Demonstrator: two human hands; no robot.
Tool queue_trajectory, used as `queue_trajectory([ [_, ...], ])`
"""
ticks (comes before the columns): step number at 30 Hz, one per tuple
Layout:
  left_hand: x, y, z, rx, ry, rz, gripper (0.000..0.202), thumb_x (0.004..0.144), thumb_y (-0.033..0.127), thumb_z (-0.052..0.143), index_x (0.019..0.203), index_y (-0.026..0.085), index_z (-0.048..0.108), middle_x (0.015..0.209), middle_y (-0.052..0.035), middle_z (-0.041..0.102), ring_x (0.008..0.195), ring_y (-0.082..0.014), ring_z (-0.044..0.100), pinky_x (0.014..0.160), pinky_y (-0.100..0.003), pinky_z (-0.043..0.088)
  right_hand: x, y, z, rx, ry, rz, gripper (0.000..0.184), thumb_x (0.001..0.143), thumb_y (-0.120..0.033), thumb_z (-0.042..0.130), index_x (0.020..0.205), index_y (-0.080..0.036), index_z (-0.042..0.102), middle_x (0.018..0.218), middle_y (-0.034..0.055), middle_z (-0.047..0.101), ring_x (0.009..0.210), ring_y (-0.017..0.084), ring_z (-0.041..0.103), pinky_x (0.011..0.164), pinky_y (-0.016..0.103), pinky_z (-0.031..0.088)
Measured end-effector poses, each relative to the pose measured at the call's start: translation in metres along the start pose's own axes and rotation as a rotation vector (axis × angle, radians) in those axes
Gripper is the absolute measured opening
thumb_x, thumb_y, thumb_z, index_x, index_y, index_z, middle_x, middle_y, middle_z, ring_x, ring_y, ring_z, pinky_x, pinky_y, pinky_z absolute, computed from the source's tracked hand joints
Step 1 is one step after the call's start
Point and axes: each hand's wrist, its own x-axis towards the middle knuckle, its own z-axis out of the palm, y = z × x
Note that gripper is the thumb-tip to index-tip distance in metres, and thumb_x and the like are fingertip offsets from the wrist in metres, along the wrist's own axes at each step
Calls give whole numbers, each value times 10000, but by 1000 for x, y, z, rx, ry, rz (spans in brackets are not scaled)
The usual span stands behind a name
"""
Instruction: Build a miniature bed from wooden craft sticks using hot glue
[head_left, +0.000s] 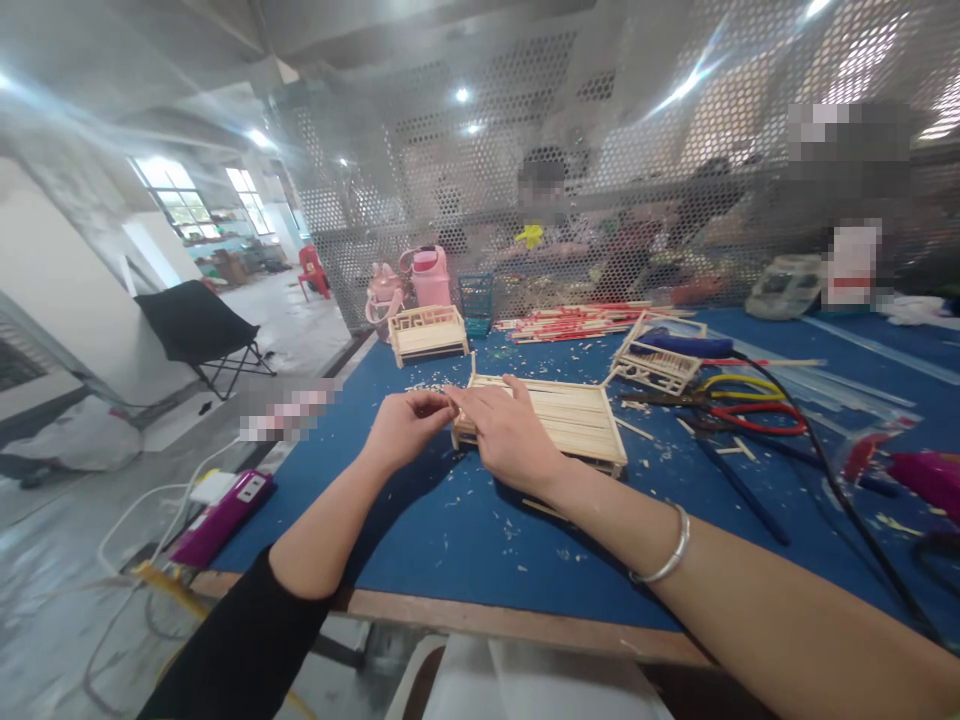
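A miniature bed made of pale wooden sticks (574, 415) rests on the blue tabletop, with short posts rising at its far corners. My right hand (514, 430) lies across the left end of this bed, gripping it, its fingers pointing left. At that same end, my left hand (409, 428) is closed in a pinch, its fingertips meeting those of the right hand. Whatever sits between the left fingertips is too small or hidden to name. A finished-looking miniature wooden bench (427, 335) stands behind the hands, and another small stick-built piece (656, 365) is at the right.
Pliers with red and yellow handles (757, 405) and a blue-handled tool with a black cord (682, 343) lie right. Red and pale sticks (577, 322) are piled behind, near a pink bottle (430, 275) and perforated screen (465, 180). A purple power strip (223, 518) sits at the left edge.
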Motion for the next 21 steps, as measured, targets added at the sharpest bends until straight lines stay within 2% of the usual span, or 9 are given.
queue_trajectory([
  [4, 0, -1, 0, 7, -4, 16, 310, 687, 411, 614, 799, 150, 738, 750, -40, 735, 703, -186, 631, 681, -283, 474, 2, 2, 0, 53, -10, 12, 516, 803, -52, 374, 1278, -172, 536, 1240, 117, 599, 1143, 230, 509, 1053, 504, 176],
  [12, 1, -3, 1, 12, 7, -4, 306, 671, 396, 620, 775, 132, 737, 716, -49, 726, 668, -179, 619, 664, -290, 468, 5, 6, 0, 102, -3, 6, 520, 767, -24, 393, 1225, -185, 581, 1183, 107, 631, 1107, 222, 522, 994, 442, 261],
  [21, 0, -1, 0, -29, 3, 8, 306, 670, 377, 636, 820, 134, 747, 764, -57, 742, 701, -192, 644, 685, -295, 486, 3, 5, 0, 92, -20, 17, 558, 766, -20, 384, 1266, -202, 551, 1203, 106, 623, 1129, 229, 513, 1018, 488, 227],
])
